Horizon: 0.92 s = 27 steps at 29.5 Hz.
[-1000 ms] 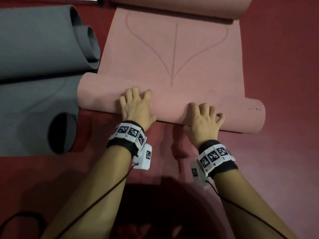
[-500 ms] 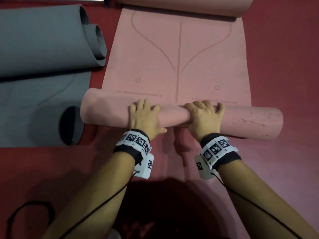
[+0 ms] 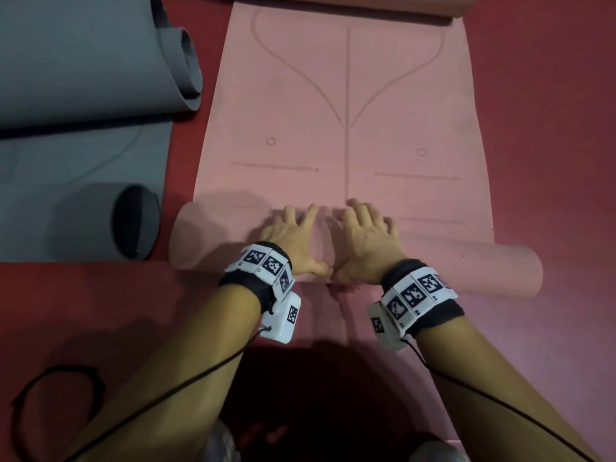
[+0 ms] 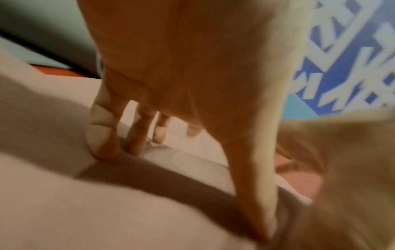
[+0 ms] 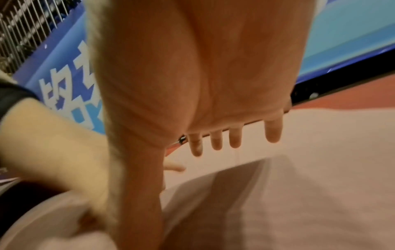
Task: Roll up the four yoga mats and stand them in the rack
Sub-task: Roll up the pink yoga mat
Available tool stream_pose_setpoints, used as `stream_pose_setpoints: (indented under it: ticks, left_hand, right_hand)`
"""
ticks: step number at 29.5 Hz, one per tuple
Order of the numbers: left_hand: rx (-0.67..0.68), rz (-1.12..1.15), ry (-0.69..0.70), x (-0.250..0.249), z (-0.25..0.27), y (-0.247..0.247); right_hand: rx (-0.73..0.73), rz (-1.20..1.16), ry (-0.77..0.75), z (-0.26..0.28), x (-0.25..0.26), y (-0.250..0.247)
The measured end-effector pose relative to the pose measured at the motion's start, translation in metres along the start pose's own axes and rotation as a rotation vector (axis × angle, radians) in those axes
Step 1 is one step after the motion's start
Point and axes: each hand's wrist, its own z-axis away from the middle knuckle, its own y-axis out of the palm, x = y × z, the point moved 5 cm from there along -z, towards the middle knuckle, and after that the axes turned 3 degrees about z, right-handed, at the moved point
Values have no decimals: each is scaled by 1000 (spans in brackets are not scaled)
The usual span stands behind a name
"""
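Pink mat half rolled, grey ones off to its left

The pink mat (image 3: 346, 105) lies flat on the red floor, printed with curved guide lines and a centre line, its near end wound into a fat roll (image 3: 443, 271) lying crosswise. Its far end curls up too. Left of it, a grey mat (image 3: 76, 168) lies partly spread with a loose roll at each end.

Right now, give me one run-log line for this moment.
stage: rolling pink mat | left hand: pressing roll | right hand: pressing roll | grey mats: on floor | rack: unseen
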Motion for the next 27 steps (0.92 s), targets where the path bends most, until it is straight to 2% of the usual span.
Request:
stream_pose_setpoints:
  ticks: [2,5,8,10,12,13,15,17,20,22,27]
  left_hand:
    - [45,-24,-25,9,5,4]
    - [47,-39,-17,25,8,3]
    - [19,247,-104,51,14,6]
    - [-182,308,-292,80,21,8]
    - [-397,392,-548,112,35,13]
    - [-419,467,-655,125,42,19]
    - [-358,608,-808,145,45,34]
    - [-342,686,-885,156,42,42]
    - [-450,691,-896,169,38,41]
    - [-534,757,-846,175,36,43]
    - [-746,1020,-569,157,8,37]
  right_hand:
    - [63,60,-28,3,13,24]
    - [49,191,-68,9,33,49]
    - [48,189,-102,11,48,55]
    - [18,185,-118,14,53,58]
    - [-57,171,-100,18,53,65]
    - [-99,172,-89,22,52,70]
    - [-186,174,-76,28,52,81]
    - [-293,156,-68,33,50,88]
    - [-461,143,-73,36,51,88]
    - [-533,146,-66,35,49,83]
    - [-577,215,54,15,14,60]
